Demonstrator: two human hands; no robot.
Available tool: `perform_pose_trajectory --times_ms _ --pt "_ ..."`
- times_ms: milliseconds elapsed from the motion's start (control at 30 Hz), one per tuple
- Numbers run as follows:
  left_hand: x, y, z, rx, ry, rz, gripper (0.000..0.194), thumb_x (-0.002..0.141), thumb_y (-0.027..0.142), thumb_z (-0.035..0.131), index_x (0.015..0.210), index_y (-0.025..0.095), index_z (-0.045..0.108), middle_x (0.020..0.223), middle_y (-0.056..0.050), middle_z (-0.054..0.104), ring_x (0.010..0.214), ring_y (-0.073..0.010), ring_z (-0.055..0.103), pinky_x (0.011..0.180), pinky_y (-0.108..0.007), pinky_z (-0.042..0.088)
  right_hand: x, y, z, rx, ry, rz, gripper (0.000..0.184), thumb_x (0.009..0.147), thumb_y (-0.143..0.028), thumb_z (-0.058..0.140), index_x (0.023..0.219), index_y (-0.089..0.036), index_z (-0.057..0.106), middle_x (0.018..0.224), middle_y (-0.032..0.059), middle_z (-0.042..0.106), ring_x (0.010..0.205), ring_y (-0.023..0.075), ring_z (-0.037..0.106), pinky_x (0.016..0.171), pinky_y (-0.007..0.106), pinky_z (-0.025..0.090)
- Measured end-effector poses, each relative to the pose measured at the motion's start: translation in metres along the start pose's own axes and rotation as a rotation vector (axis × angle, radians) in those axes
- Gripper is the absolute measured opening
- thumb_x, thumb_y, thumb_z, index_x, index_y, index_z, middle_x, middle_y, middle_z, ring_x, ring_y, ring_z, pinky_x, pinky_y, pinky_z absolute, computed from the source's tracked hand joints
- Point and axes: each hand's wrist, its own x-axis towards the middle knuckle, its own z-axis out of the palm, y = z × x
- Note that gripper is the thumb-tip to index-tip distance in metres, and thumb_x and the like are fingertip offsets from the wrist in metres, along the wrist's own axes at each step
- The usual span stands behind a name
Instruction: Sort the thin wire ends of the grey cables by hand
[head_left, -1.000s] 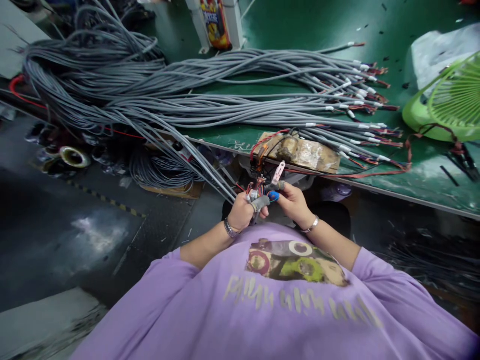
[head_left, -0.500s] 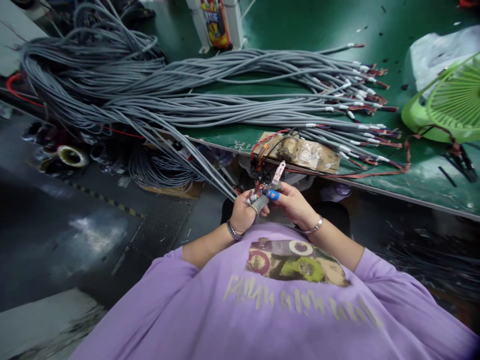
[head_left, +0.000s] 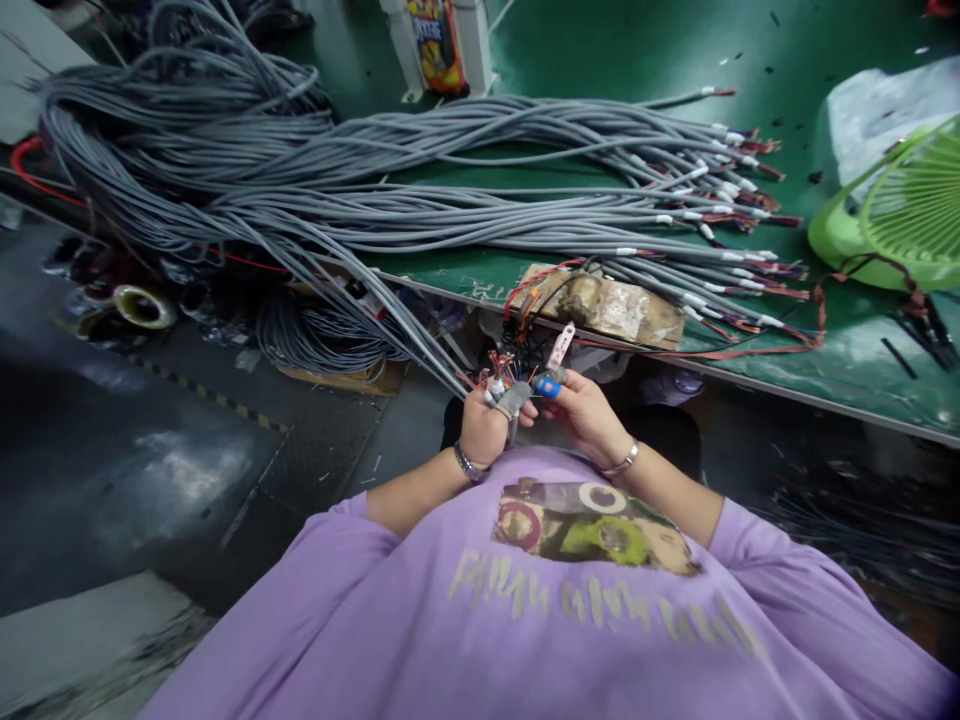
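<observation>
Beside surface [head_left: 637, 60], clasped cables [head_left: 416, 335] in left hand [head_left: 484, 428]; drew right hand [head_left: 592, 415] aside, pinching at newly fanned wires [head_left: 514, 372], likely easing separation.

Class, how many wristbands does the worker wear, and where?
2: a darker wristband beside the left hand, a silver wristband beside the right hand, each around the wrist. Sleeves might hide more.
</observation>
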Motion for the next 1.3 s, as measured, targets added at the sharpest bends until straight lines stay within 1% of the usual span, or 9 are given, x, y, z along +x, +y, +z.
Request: perform_pose_trajectory --times_ms 100,200,333,433,600,700,867,1067,1300 --pt "-0.002 0.003 -0.001 0.016 0.003 -0.009 0.040 0.078 0.052 0.070 0.064 0.016 0.063 0.055 -0.002 0.067 0.043 -0.0106 0.058 0.045 -0.022 0.049 0.005 -0.003 -0.005 0.094 0.054 0.051 0.040 0.059 -0.037 0.089 0.070 -0.019 0.056 0.058 -0.0069 0.051 0.049 0.0051 0.043 0.046 0.019 0.037" --pt "-0.006 0.008 -0.001 0.001 0.015 0.012 0.039 0.078 0.053 0.070 0.066 0.016 0.063 0.054 -0.001 0.065 0.042 -0.0103 0.057 0.043 -0.021 0.048 0.014 -0.010 -0.012 0.168 0.109 0.102 0.042 0.067 -0.049 0.083 0.075 -0.020 0.054 0.061 -0.0060 0.054 0.047 0.0056 0.042 0.045 0.019 0.040" --pt "-0.008 0.016 0.005 -0.015 -0.005 0.046 0.041 0.077 0.055 0.070 0.068 0.017 0.062 0.054 -0.001 0.065 0.042 -0.0102 0.057 0.042 -0.021 0.048 0.023 -0.023 -0.015 0.123 0.002 0.141 0.053 0.073 -0.072 0.067 0.080 -0.020 0.059 0.070 -0.0007 0.062 0.050 0.0074 0.047 0.045 0.022 0.041" --pt "-0.006 0.020 0.012 -0.007 -0.018 0.044 0.043 0.076 0.058 0.071 0.069 0.017 0.061 0.055 0.000 0.066 0.042 -0.0101 0.057 0.042 -0.021 0.048 0.026 -0.026 -0.011 -0.003 -0.045 -0.012 0.055 0.071 -0.074 0.068 0.075 -0.019 0.060 0.062 -0.0020 0.057 0.048 0.0071 0.042 0.044 0.022 0.037" --pt "0.000 0.021 0.020 -0.033 -0.026 0.064 0.042 0.076 0.057 0.072 0.075 0.017 0.060 0.056 0.001 0.066 0.043 -0.0098 0.058 0.042 -0.020 0.048 0.033 -0.019 -0.009 -0.145 0.163 -0.319 0.058 0.065 -0.073 0.074 0.061 -0.021 0.049 0.047 -0.0069 0.039 0.043 0.0067 0.031 0.042 0.024 0.026" --pt "0.003 0.020 0.022 -0.041 -0.045 0.069 0.041 0.076 0.055 0.072 0.075 0.016 0.060 0.056 0.000 0.066 0.044 -0.0101 0.058 0.042 -0.020 0.048 0.038 -0.013 -0.010 -0.151 0.186 -0.341 0.059 0.069 -0.078 0.066 0.061 -0.021 0.049 0.050 -0.0049 0.043 0.046 0.0083 0.033 0.044 0.025 0.027" --pt "0.004 0.026 0.025 0.009 -0.039 0.056 0.043 0.075 0.058 0.072 0.075 0.016 0.062 0.054 0.000 0.065 0.044 -0.0117 0.060 0.042 -0.021 0.049 0.042 -0.011 -0.007 -0.147 0.077 -0.289 0.063 0.075 -0.084 0.051 0.064 -0.022 0.053 0.055 -0.0025 0.045 0.051 0.0115 0.037 0.051 0.027 0.032" --pt "0.003 0.028 0.026 0.047 -0.037 0.048 0.046 0.072 0.061 0.073 0.077 0.016 0.064 0.053 -0.001 0.064 0.045 -0.0131 0.060 0.042 -0.023 0.049 0.040 -0.010 -0.006 -0.300 0.256 -0.457 0.064 0.078 -0.082 0.050 0.055 -0.022 0.051 0.051 -0.0013 0.047 0.051 0.0124 0.040 0.053 0.029 0.034" --pt "0.003 0.025 0.025 0.048 -0.048 0.046 0.045 0.072 0.060 0.073 0.076 0.016 0.063 0.053 0.000 0.064 0.044 -0.0118 0.058 0.042 -0.022 0.049 0.045 -0.010 0.001 0.144 0.097 -0.147 0.061 0.067 -0.082 0.064 0.070 -0.021 0.060 0.064 0.0015 0.063 0.054 0.0136 0.054 0.054 0.029 0.047"
